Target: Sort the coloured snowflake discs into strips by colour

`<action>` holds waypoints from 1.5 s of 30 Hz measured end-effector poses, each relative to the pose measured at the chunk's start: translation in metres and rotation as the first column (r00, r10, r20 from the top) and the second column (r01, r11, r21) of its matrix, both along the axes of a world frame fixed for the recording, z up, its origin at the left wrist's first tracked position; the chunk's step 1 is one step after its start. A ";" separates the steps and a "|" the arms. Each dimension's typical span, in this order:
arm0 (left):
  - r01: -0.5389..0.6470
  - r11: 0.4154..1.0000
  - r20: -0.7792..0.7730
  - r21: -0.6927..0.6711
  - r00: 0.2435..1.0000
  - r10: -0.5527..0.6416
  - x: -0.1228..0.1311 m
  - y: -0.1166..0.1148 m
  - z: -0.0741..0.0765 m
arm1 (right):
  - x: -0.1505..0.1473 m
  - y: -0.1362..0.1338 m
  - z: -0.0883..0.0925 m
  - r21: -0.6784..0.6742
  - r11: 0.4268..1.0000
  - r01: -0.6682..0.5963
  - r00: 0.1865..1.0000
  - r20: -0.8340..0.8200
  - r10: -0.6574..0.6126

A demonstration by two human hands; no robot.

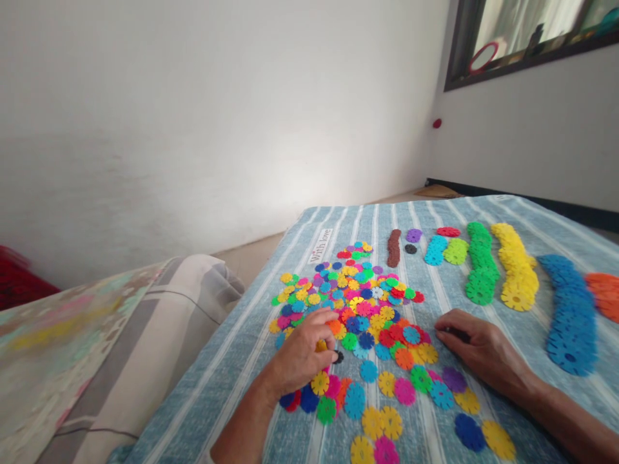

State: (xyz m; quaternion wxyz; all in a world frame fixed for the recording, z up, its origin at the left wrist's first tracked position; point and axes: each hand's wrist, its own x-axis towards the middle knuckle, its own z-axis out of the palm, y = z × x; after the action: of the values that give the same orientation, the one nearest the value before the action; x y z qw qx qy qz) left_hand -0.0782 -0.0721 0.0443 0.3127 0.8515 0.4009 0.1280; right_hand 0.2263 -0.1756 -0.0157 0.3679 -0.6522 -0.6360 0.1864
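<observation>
A loose pile of multicoloured plastic snowflake discs (358, 306) is spread over the striped cloth (232, 367). My left hand (307, 345) reaches over the left side of this pile with bent fingers. At its thumb and index fingertips is a small black snowflake disc (340, 357), which appears pinched there. To the right of the pile, my right hand (476, 338) lies low over the cloth with its fingers curled in. A dark patch shows between its thumb and fingers; whether it is a disc or shadow I cannot tell.
Discs sorted by colour lie in overlapping rows at the right: brown (394, 248), green (480, 264), yellow (516, 267), blue (570, 316) and orange (604, 295). Smaller purple (414, 235), black (411, 249), red (448, 231), light blue (436, 250) and lime (455, 251) groups sit farther back.
</observation>
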 end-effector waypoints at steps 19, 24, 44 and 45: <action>0.104 0.983 -0.052 0.149 0.994 -0.098 0.038 -0.028 -0.009 | -0.002 0.003 0.001 0.005 1.000 -0.003 1.000 0.012 0.003; 0.065 0.993 0.037 0.097 0.997 -0.068 0.033 -0.022 -0.001 | -0.002 0.003 0.003 0.011 1.000 -0.003 1.000 0.011 0.003; -0.128 0.982 0.192 0.141 0.976 0.100 0.047 -0.007 -0.010 | -0.002 0.004 0.001 0.032 0.999 -0.006 1.000 0.022 0.005; -0.144 0.978 0.198 0.153 0.974 0.112 0.047 -0.004 -0.009 | -0.002 0.005 0.000 0.030 1.000 -0.005 1.000 0.024 0.005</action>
State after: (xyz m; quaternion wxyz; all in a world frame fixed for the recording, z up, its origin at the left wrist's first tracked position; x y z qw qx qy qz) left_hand -0.0314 -0.0758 0.0350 0.2683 0.8309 0.4117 0.2611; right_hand 0.2239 -0.1709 -0.0154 0.3697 -0.6472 -0.6447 0.1699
